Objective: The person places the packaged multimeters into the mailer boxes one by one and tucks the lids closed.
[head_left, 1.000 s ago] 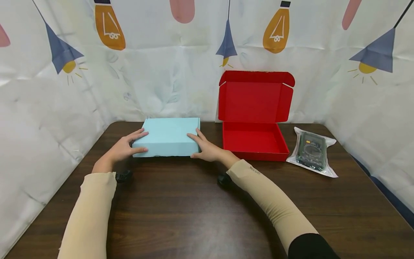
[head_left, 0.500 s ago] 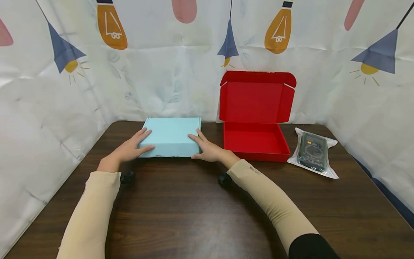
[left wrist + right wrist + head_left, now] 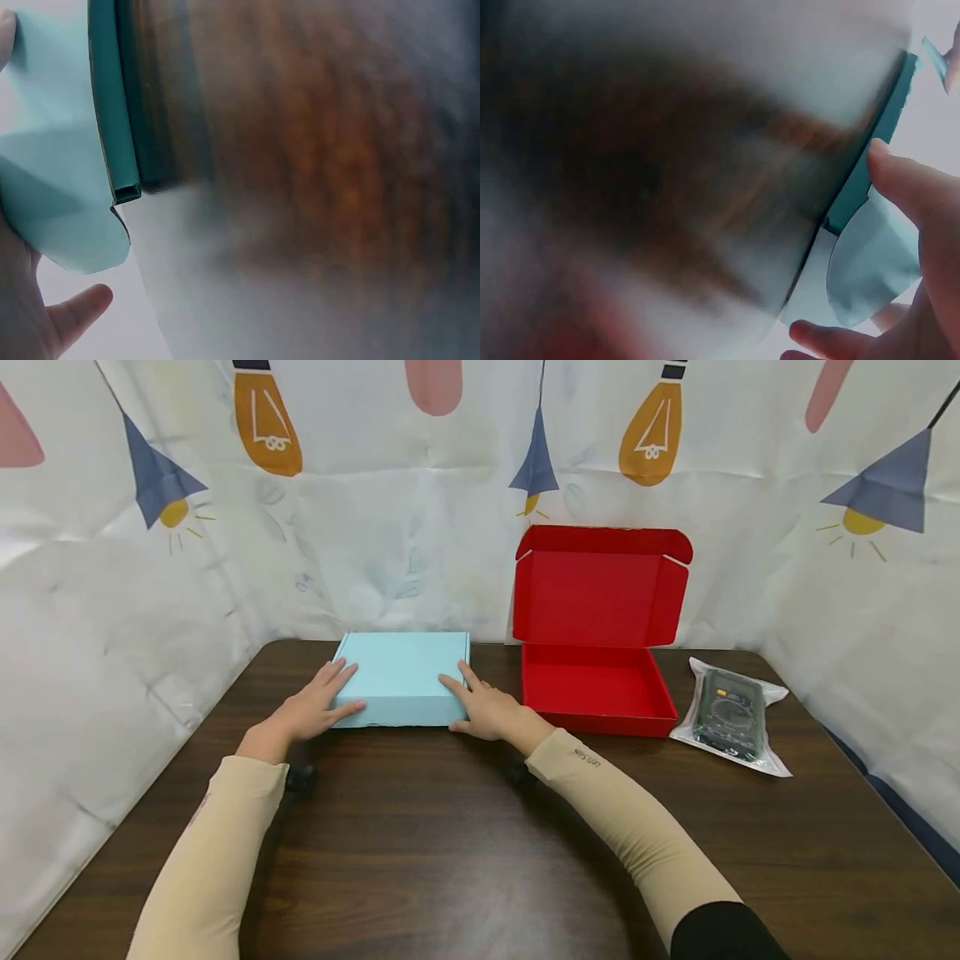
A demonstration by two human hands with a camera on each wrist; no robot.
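A closed light blue cardboard box (image 3: 405, 664) lies near the table's back edge, left of centre in the head view. My left hand (image 3: 307, 706) rests against its left end, fingers spread over the top edge and thumb at the front. At the right end is my right hand (image 3: 491, 710), with fingers reaching onto the lid and thumb by the front corner. Both hands have fairly straight fingers. A rounded flap of the light blue box (image 3: 60, 217) shows beside the left hand in the left wrist view. The right wrist view shows a similar flap (image 3: 874, 262) beside the right hand.
An open red cardboard box (image 3: 600, 722) stands right of the blue one, its lid upright. Further right lies a dark multimeter (image 3: 731, 714) in a clear plastic bag. A patterned white curtain (image 3: 360, 543) hangs behind the brown wooden table (image 3: 442, 843).
My left hand has moved right, and the blue box's front left corner has shifted right with it. The right hand has stayed nearly still at its end. The head view has drifted slightly.
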